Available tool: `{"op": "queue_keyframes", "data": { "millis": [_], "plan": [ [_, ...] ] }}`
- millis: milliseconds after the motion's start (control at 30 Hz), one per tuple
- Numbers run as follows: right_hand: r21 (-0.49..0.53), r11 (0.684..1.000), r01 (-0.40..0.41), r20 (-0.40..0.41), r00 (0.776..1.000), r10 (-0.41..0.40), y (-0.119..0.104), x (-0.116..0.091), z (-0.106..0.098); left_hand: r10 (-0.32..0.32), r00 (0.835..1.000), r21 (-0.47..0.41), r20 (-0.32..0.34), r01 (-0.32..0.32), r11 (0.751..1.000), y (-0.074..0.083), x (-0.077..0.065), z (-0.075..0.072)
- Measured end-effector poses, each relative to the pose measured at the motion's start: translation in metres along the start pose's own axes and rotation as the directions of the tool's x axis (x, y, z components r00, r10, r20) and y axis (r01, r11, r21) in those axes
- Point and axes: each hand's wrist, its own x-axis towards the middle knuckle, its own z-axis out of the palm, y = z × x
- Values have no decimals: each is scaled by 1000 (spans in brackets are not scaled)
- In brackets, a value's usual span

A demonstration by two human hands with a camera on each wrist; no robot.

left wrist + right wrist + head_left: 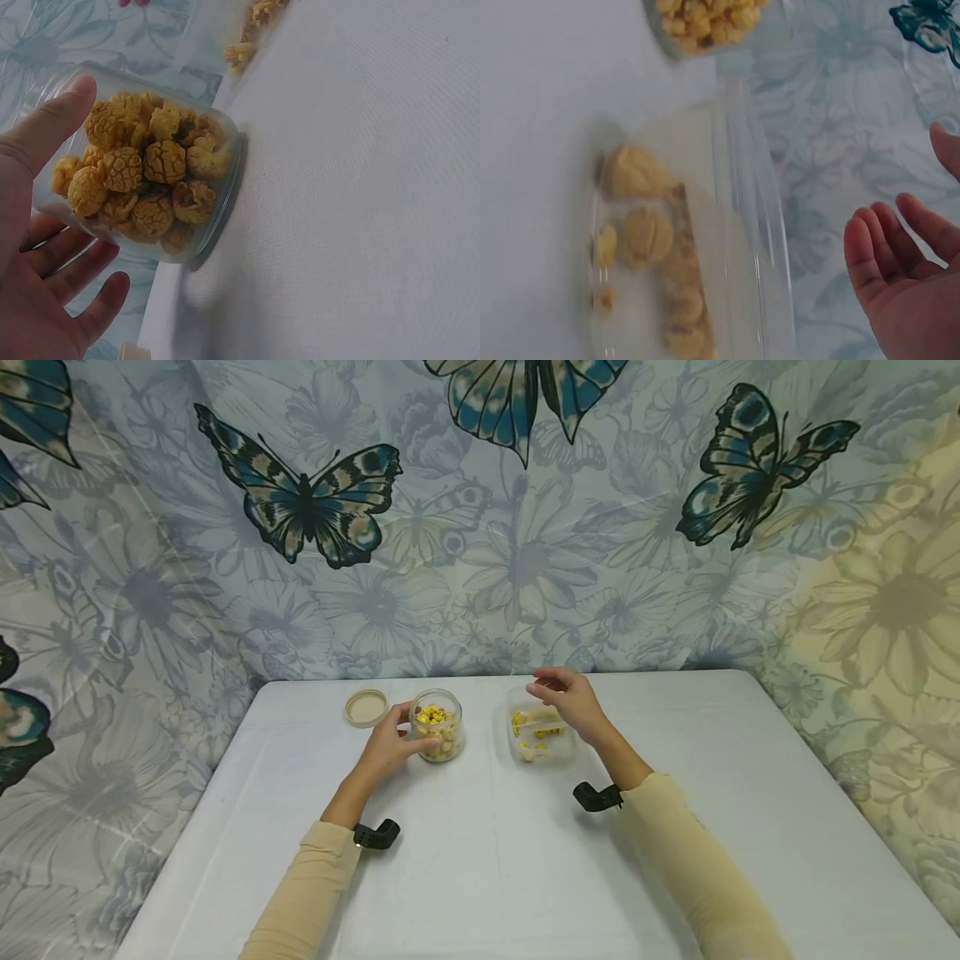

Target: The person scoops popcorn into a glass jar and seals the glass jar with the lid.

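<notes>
My left hand (386, 745) holds a glass jar (437, 753) of popcorn that stands without its lid on the table. In the left wrist view the thumb lies along the jar's near side and the fingers reach behind it; round caramel-coloured popcorn (122, 169) fills much of it. To its right sits a clear plastic container (519, 700) with some popcorn pieces (646, 238) along its bottom. Over the container's right side hovers my right hand (573, 700), its fingers loosely bent and nothing between them. In the right wrist view this hand (911, 270) is apart from the container.
A round lid (367, 708) lies on the white-covered table (480, 860), just left of the jar. Behind the table's far edge hangs a cloth backdrop (525, 560) with butterflies and flowers. Each wrist carries a small black camera (597, 797).
</notes>
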Motion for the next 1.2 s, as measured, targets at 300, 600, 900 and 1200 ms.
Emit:
{"op": "queue_keyframes", "data": {
  "millis": [300, 600, 900, 1200],
  "plan": [
    [14, 999, 35, 102, 994, -37, -13, 5, 39, 7, 1000, -13, 0, -7, 1000, -2, 0, 0],
    [36, 999, 33, 169, 985, -39, -18, 2, 79, 13, 1000, -13, 2, -13, 1000, -3, 0, 0],
    [56, 998, 11, 186, 982, -21, -11, -5, 111, 15, 999, 1, 38, -15, 1000, -3, -1, -4],
    [136, 990, 33, 148, 988, -53, 3, -3, 134, 40, 996, 41, 77, -43, 998, -3, -2, -9]
  ]
}}
